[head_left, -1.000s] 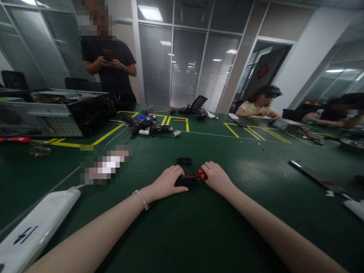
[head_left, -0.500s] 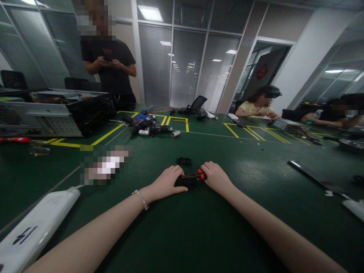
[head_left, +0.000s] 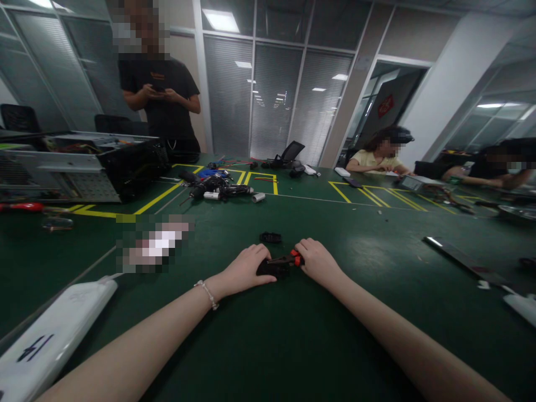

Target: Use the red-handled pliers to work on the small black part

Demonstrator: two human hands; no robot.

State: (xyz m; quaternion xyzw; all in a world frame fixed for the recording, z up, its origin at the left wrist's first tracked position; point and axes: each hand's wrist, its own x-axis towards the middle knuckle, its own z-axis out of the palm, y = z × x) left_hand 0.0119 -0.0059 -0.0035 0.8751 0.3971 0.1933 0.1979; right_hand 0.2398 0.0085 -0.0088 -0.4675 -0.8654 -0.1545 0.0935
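My left hand grips a small black part low over the green table, its thumb along the near side. My right hand is closed around the red handles of a pair of pliers. The plier jaws point left and lie against the top of the black part; whether they clamp it I cannot tell. Just beyond my hands rests another black piece, shaped like an open shell. Its finer details are too dark to make out.
An opened computer case stands at the left. Further back lie a power drill and tangled cables. A white power bank-like block is at the near left, a dark flat bar at the right. Other people are around the table, one standing.
Hardly anything differs. Both hands, the pliers and the black part keep nearly the same position.
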